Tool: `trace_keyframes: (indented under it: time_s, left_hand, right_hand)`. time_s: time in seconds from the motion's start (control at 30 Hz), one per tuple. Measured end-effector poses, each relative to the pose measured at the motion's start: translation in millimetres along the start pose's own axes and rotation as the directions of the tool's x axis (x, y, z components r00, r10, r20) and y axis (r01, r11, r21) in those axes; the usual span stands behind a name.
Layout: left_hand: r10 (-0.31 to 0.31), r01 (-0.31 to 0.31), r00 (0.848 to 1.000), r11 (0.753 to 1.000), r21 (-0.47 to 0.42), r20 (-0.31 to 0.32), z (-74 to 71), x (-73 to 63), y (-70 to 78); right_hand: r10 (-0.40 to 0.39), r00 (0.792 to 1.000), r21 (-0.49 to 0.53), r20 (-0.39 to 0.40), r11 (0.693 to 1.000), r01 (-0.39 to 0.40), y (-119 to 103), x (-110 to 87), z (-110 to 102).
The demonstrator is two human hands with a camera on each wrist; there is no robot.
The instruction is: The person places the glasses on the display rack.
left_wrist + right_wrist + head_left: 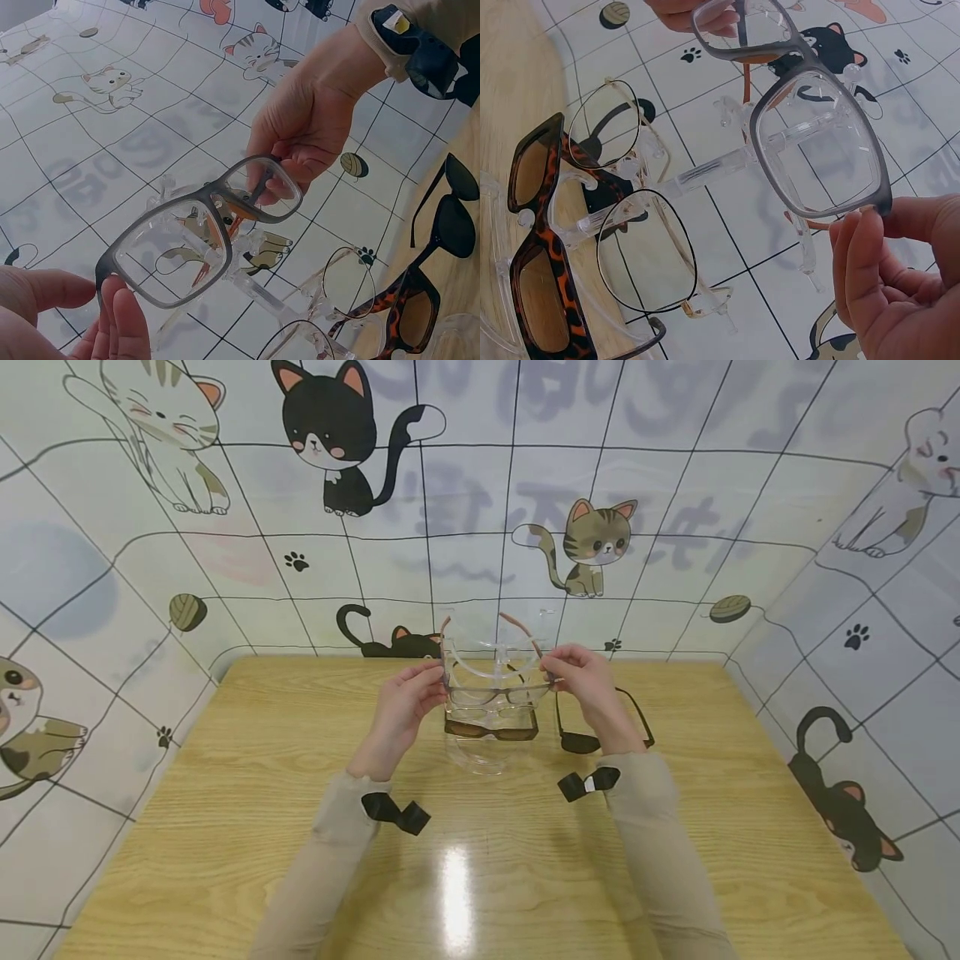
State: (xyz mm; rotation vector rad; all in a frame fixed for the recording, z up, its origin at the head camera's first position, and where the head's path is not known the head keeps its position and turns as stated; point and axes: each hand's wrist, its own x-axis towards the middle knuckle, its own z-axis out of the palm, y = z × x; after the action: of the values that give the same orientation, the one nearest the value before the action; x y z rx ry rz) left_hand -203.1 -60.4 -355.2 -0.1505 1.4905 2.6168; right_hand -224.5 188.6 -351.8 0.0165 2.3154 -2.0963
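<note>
- Pinching grey-framed glasses [214,196] by opposite corners, with left hand [405,697] at nine o'clock and right hand [592,685] at three, likely for balance.
- Held by clear stand [712,169], at twelve o'clock from tortoiseshell sunglasses [491,731].

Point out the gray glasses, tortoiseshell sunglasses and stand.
Gray glasses [808,54], right wrist view: the bridge.
Tortoiseshell sunglasses [544,226], right wrist view: the bridge.
Stand [712,171], right wrist view: the clear bar.
</note>
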Motion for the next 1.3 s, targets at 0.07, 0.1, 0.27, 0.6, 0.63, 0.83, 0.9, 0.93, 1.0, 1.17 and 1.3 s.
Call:
trace_keyframes:
  time_s: [0.07, 0.1, 0.27, 0.6, 0.63, 0.83, 0.9, 0.93, 1.0, 1.17, 1.3]
  left_hand:
    - [-0.003, 0.003, 1.000, 1.000, 0.001, -0.017, -0.1, 4.3, 0.4]
    - [-0.003, 0.003, 1.000, 1.000, 0.002, -0.020, -0.1, 5.9, 0.7]
    - [0.000, 0.000, 0.999, 1.000, 0.004, -0.038, -0.9, 15.2, -0.2]
    - [-0.011, 0.010, 0.997, 1.000, -0.005, -0.080, -3.0, 24.5, -8.9]
    - [-0.013, 0.012, 0.997, 1.000, -0.006, -0.082, -3.5, 24.7, -9.5]
    - [-0.005, 0.006, 0.997, 1.000, 0.005, -0.078, -5.6, 26.3, -11.6]
    - [0.000, 0.001, 0.997, 1.000, 0.011, -0.080, -5.8, 26.6, -11.8]
    - [0.002, 0.000, 0.997, 1.000, 0.015, -0.080, -5.9, 26.7, -11.9]
    - [0.003, -0.001, 0.997, 1.000, 0.022, -0.082, -5.8, 26.5, -11.8]
    - [0.003, 0.001, 0.997, 0.999, 0.047, -0.079, -5.5, 25.6, -11.7]
    - [0.012, -0.006, 0.997, 0.997, 0.073, -0.079, -6.7, 24.0, -13.0]
  right_hand:
    - [0.004, 1.000, 0.002, -0.014, 1.000, -0.004, 0, 2.9, 2]
    - [0.008, 1.000, 0.000, -0.021, 1.000, -0.008, 0, 4.1, 3]
    - [0.035, 0.998, -0.015, -0.047, 0.999, -0.035, 0, 9.6, 5]
    - [0.049, 0.997, -0.004, -0.061, 0.999, -0.049, 7, 18.5, 4]
    - [0.051, 0.997, -0.003, -0.060, 0.999, -0.051, 8, 19.2, 4]
    - [0.048, 0.996, 0.015, -0.070, 0.999, -0.047, 11, 20.7, 5]
    - [0.040, 0.997, 0.021, -0.072, 0.999, -0.039, 11, 20.5, 5]
    - [0.036, 0.997, 0.022, -0.072, 0.999, -0.035, 11, 20.5, 5]
    - [0.033, 0.997, 0.025, -0.071, 0.999, -0.031, 11, 20.4, 4]
    - [0.034, 0.996, 0.018, -0.079, 0.999, -0.032, 12, 19.6, 4]
    - [0.037, 0.995, 0.007, -0.093, 0.999, -0.036, 14, 17.8, 2]
